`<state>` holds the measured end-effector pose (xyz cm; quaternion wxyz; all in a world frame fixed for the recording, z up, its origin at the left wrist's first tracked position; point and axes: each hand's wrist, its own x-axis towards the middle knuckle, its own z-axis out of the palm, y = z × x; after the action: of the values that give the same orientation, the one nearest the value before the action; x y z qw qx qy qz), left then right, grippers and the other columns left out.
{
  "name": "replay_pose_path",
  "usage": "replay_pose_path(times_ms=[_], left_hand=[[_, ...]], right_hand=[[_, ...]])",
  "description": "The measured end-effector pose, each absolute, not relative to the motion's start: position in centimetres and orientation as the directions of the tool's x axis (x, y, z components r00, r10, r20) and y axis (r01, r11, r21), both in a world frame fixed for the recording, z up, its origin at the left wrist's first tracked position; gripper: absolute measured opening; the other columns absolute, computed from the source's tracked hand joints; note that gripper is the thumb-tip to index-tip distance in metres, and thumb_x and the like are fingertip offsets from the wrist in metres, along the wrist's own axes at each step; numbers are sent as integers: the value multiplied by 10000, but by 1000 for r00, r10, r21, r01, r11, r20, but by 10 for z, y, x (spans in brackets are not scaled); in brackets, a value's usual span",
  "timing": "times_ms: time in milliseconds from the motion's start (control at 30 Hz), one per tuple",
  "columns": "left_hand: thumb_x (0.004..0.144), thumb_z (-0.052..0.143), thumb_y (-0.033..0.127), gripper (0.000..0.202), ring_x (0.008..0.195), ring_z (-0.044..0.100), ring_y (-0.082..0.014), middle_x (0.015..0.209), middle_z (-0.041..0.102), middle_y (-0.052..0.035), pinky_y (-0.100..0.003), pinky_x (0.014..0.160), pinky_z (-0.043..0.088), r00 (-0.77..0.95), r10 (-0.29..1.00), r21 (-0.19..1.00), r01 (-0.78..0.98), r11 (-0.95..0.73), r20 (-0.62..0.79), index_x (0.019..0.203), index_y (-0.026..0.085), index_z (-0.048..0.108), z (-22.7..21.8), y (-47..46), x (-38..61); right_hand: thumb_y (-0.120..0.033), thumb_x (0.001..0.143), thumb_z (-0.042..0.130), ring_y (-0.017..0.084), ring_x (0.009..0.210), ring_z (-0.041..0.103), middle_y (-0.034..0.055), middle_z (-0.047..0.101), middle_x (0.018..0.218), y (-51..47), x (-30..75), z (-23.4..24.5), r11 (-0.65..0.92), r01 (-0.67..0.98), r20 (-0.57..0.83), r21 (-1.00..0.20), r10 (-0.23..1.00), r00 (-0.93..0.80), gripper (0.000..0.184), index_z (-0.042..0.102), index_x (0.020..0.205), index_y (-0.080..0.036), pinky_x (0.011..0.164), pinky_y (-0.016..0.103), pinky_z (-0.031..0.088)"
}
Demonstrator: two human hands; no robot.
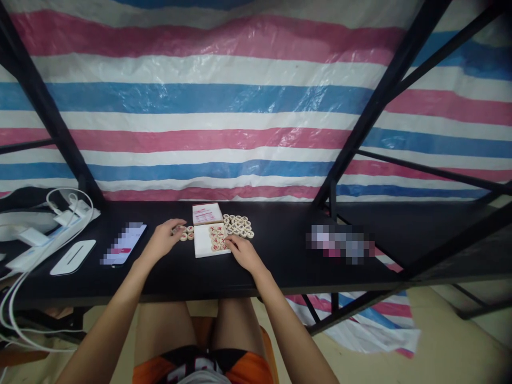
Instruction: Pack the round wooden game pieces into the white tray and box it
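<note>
An open white box (202, 249) lies on the black desk, its printed lid (207, 214) folded back behind it. Several round xiangqi pieces (216, 233) with red characters lie in the right part of the box. My right hand (245, 253) is at the box's right edge, fingers closed at a xiangqi piece that they partly hide. Left of the box is a small cluster of red-marked pieces (187, 233). Curved around the cluster's left side is my left hand (163, 240), fingers apart. A larger group of dark-marked pieces (239, 226) lies right of the box.
A phone (126, 244) and a flat white stand (73, 257) lie on the desk (280, 266) to the left. Farther left are a power strip (60, 232) and white cables. Blurred items (340, 242) sit at right, near black metal posts. A striped sheet (216, 122) hangs behind.
</note>
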<state>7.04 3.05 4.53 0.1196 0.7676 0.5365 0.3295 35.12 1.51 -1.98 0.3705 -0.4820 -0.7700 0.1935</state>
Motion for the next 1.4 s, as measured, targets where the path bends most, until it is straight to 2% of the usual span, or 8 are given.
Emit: replay_pose_path(times_ms=[333,533,667,867,967,1067,1267,1400], left_hand=[[837,410,462,340,840,600,-226,941,596,-81,-349,844,462,66,928,438,868,-235,368,854,187,610,4,20,31],[887,343,407,340,895,567,-250,908,596,-92,-366,857,434,117,903,310,915,-260,413,859,184,597,-2,9,34],[892,338,382,343,886,569,-262,940,622,-103,-381,860,431,129,898,243,938,-249,420,891,174,611,-5,12,31],[894,355,398,364,948,557,-269,1024,609,-115,-389,900,421,125,880,248,933,-262,457,1010,171,614,0,11,32],[898,362,361,330,972,542,-256,1025,602,-106,-385,910,414,137,849,263,915,-306,510,995,182,621,4,2,48],[902,376,293,287,996,536,-230,1006,616,-87,-362,917,406,280,810,282,837,-468,515,984,188,630,7,-5,78],[884,433,258,254,918,573,-238,900,673,-73,-370,849,403,518,810,186,798,-573,276,903,186,675,26,1,134],[864,473,264,235,833,616,-236,823,700,-78,-343,800,400,543,831,140,820,-556,120,858,188,695,39,9,144]], right_hand=[[-330,917,409,152,853,607,36,660,940,16,351,-20,454,607,379,-652,889,-257,254,629,995,-229,794,262,436],[-341,925,395,159,875,600,37,646,948,17,352,-23,463,609,385,-645,884,-264,263,623,1004,-237,824,281,440],[-369,911,417,182,1005,558,62,577,1076,15,352,-22,460,649,432,-606,875,-218,293,575,1121,-238,906,324,424],[-368,877,488,236,1081,490,102,551,1129,4,344,-10,577,719,546,-387,772,-326,265,622,1043,-210,966,391,379],[-372,878,492,248,1021,505,103,614,1033,-2,336,-4,664,699,511,-263,711,-483,254,646,996,-209,936,413,377],[-368,886,478,245,996,510,93,652,966,-5,331,-2,703,682,459,-203,683,-568,274,643,1040,-213,914,409,375],[-156,825,478,219,1128,446,75,600,1172,-2,334,-4,761,629,491,-159,614,-618,407,541,1225,-194,956,385,351],[-153,797,504,221,987,483,77,622,997,1,337,-9,687,705,509,-175,676,-533,262,637,1021,-180,891,372,386]])
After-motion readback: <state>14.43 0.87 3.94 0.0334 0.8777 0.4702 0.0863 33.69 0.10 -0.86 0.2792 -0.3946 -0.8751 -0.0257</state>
